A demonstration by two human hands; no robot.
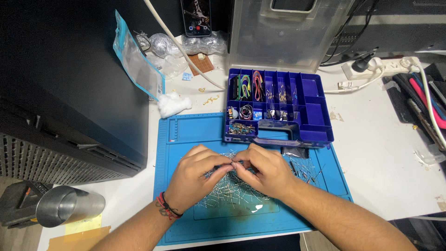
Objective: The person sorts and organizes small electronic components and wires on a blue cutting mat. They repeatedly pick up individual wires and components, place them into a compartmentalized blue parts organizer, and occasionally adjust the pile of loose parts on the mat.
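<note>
1. Head view: my left hand (197,174) and right hand (264,171) meet fingertip to fingertip, pinching thin silver wire-leaded components (232,190) from a loose pile.
2. The pile lies under both hands on a blue rubber work mat (186,135).
3. Just beyond the hands, an open dark-blue plastic compartment box (316,114) sits touching the mat's far edge.
4. A shiny metal cup (69,204) lies far left.

your two bare forearms carry no sleeves, and your left hand (195,174) wears a red and black braided cord bracelet (165,207) at its wrist.
</note>
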